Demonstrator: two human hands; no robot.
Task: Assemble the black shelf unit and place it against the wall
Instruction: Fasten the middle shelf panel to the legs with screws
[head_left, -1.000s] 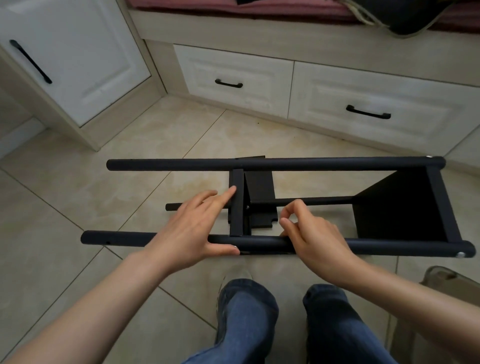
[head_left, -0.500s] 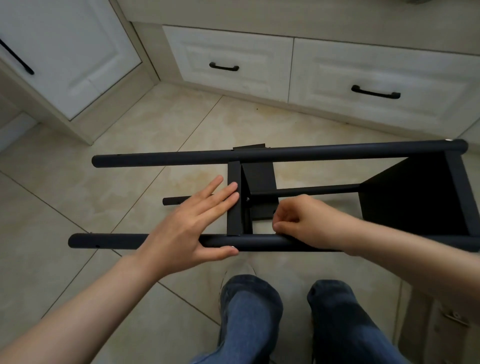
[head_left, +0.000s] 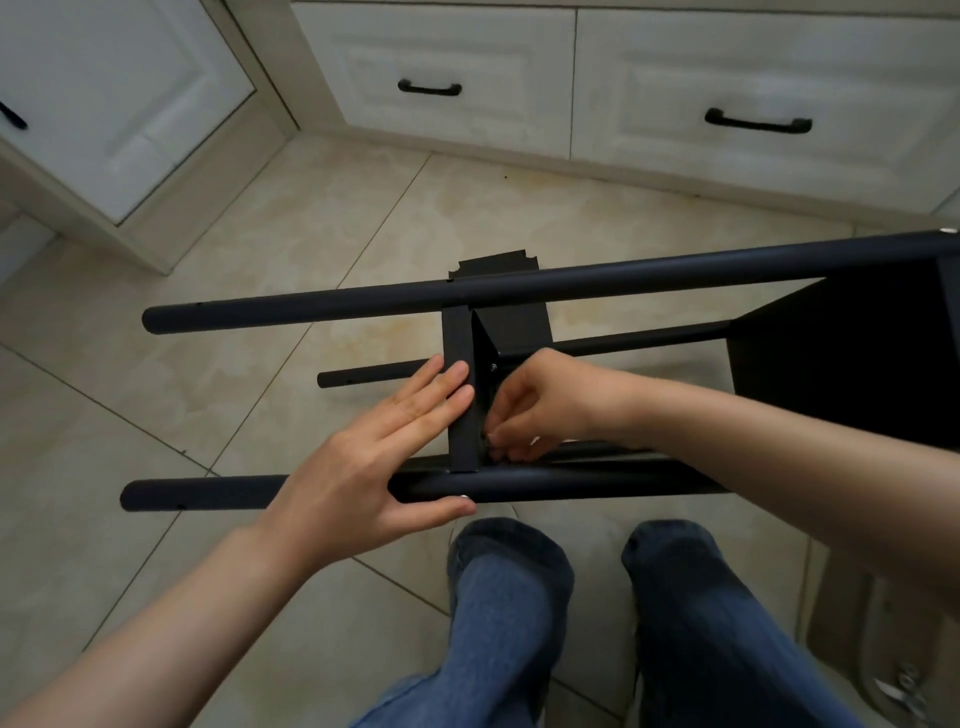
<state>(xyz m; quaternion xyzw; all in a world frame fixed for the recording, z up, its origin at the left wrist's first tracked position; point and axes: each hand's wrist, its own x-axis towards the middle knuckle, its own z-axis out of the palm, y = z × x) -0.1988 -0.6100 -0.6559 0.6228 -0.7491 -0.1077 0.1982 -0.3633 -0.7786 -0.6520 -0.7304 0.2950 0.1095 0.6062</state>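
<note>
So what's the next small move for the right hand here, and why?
Probably the right hand should tighten a fastener where the shelf panel meets the near pole: its fingertips bunch at that corner while the left hand presses flat on the panel. The fastener itself is too small to see.

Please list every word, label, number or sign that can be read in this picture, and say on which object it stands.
None can be read: the black shelf frame, the white drawers and the floor tiles show no writing.
</note>
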